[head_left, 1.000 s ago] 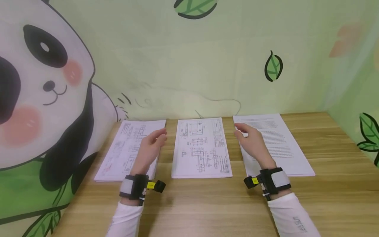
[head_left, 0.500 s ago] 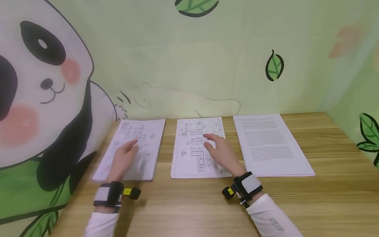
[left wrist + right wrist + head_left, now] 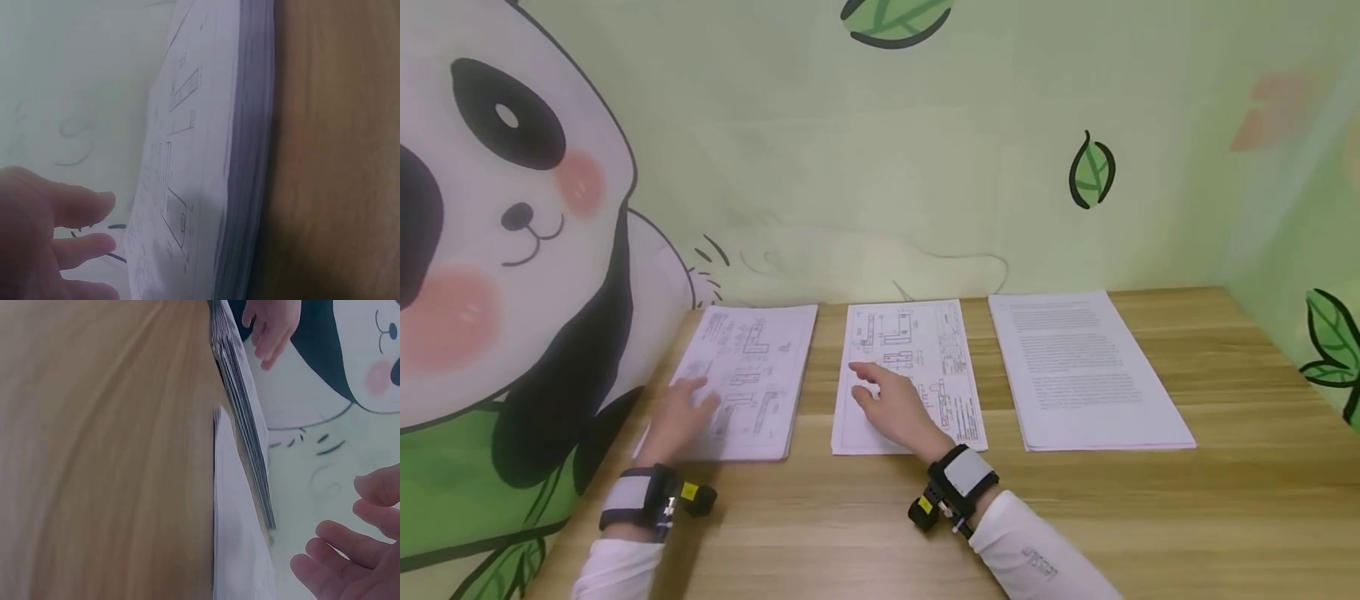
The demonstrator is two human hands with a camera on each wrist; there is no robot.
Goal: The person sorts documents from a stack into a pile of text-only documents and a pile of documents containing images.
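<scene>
My left hand (image 3: 676, 417) is over the left part of a thick stack of printed drawing sheets (image 3: 767, 358), fingers loosely spread and holding nothing. In the left wrist view, that hand (image 3: 53, 240) shows above the stack's top sheet, beside its layered edge (image 3: 253, 144). Over the middle, thinner stack of drawing sheets (image 3: 958, 367) hovers my right hand (image 3: 895, 408), its fingers relaxed, thumb apart, with nothing between them. The right wrist view shows this hand (image 3: 356, 556) clear of the paper, with the left hand (image 3: 278, 328) farther off.
A third stack of sheets (image 3: 1082, 358), printed with lines of text, lies at the right. All three stacks rest on a wood-grain table (image 3: 1150, 525). Behind them hangs a pale green backdrop (image 3: 775, 150) with a large panda (image 3: 572, 275) and leaves.
Both hands have moved left: the right from the text stack to the middle stack, the left from the left stack's right edge to its left part. The stacks stay in place.
</scene>
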